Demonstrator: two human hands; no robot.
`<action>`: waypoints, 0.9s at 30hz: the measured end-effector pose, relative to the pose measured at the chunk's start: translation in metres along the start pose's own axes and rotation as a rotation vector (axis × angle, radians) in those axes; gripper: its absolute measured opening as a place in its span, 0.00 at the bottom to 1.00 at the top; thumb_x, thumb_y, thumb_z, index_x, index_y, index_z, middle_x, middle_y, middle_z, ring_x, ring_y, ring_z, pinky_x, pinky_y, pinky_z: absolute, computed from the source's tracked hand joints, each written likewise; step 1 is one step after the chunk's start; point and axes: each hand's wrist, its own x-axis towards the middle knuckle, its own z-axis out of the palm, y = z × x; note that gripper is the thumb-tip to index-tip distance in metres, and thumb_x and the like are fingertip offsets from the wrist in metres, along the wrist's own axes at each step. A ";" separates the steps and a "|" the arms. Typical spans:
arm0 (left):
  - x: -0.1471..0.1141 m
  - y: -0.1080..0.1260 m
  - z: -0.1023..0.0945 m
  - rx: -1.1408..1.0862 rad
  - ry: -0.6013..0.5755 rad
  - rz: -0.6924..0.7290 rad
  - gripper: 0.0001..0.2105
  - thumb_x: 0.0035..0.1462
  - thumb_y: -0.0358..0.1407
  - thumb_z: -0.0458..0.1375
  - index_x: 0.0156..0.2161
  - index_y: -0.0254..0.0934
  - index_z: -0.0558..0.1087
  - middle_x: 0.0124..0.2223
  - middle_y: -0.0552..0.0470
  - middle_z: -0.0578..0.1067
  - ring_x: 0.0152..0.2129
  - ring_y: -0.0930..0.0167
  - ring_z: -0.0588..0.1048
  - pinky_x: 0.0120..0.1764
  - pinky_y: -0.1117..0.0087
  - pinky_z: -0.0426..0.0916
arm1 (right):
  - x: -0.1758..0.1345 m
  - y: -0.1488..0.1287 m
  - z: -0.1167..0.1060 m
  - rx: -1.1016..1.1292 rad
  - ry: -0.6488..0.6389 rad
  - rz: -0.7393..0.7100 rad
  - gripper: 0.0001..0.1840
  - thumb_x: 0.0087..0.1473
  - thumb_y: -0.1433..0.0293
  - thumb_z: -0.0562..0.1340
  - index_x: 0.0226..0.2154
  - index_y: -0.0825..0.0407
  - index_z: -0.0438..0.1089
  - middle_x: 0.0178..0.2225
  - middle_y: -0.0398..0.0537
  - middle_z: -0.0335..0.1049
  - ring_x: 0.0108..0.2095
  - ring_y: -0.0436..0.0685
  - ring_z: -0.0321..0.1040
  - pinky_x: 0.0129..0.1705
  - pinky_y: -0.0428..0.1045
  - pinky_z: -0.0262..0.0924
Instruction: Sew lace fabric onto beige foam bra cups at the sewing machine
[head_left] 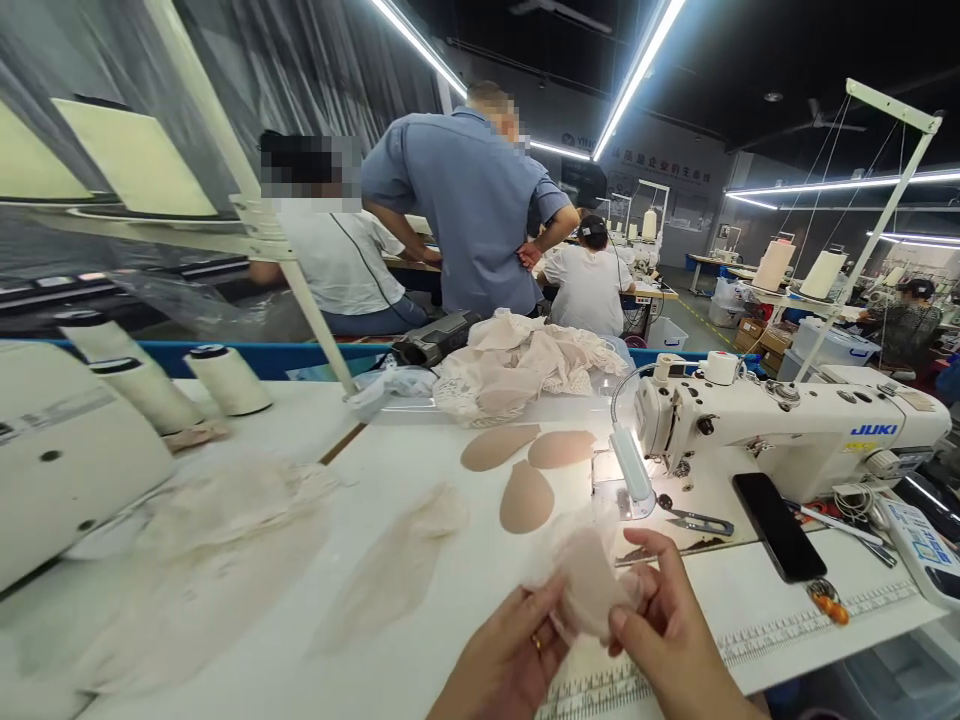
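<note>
Between my two hands is a beige bra cup (592,580) with sheer fabric around it, held above the front of the white table. My left hand (517,635), with a ring on one finger, pinches its left edge. On the other side my right hand (660,610) grips the lower right edge between thumb and fingers, its index finger stretched out. Three flat beige cup pieces (527,497) lie just beyond my hands. A sewing machine (787,425) stands to the right, its small lamp (631,468) lighting the needle area.
Thread snips (701,522) and a black phone (778,525) lie right. Sheer fabric pieces (397,560) spread across the left. A lace fabric heap (525,365) sits at the back. Thread cones (229,380) and another machine (67,460) stand left. Several people (465,200) are beyond the table.
</note>
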 end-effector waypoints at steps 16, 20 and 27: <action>-0.002 0.001 0.018 -0.029 -0.115 0.009 0.24 0.50 0.33 0.77 0.53 0.36 0.80 0.51 0.42 0.85 0.49 0.53 0.83 0.48 0.62 0.80 | -0.017 -0.004 -0.010 0.027 0.049 -0.011 0.43 0.51 0.47 0.76 0.62 0.43 0.64 0.38 0.46 0.77 0.41 0.63 0.76 0.48 0.57 0.69; -0.002 -0.003 0.016 -0.054 -0.126 -0.032 0.27 0.50 0.36 0.77 0.55 0.35 0.80 0.50 0.41 0.85 0.49 0.53 0.83 0.49 0.62 0.79 | -0.011 -0.008 -0.006 0.097 0.067 0.030 0.44 0.49 0.51 0.78 0.62 0.43 0.63 0.37 0.46 0.78 0.40 0.63 0.77 0.46 0.56 0.69; -0.001 -0.001 0.017 -0.098 -0.130 -0.169 0.17 0.54 0.36 0.74 0.47 0.32 0.83 0.48 0.40 0.86 0.45 0.55 0.85 0.46 0.62 0.81 | -0.007 -0.005 -0.018 0.132 0.068 0.047 0.42 0.51 0.54 0.78 0.62 0.44 0.64 0.33 0.43 0.77 0.29 0.54 0.71 0.33 0.48 0.62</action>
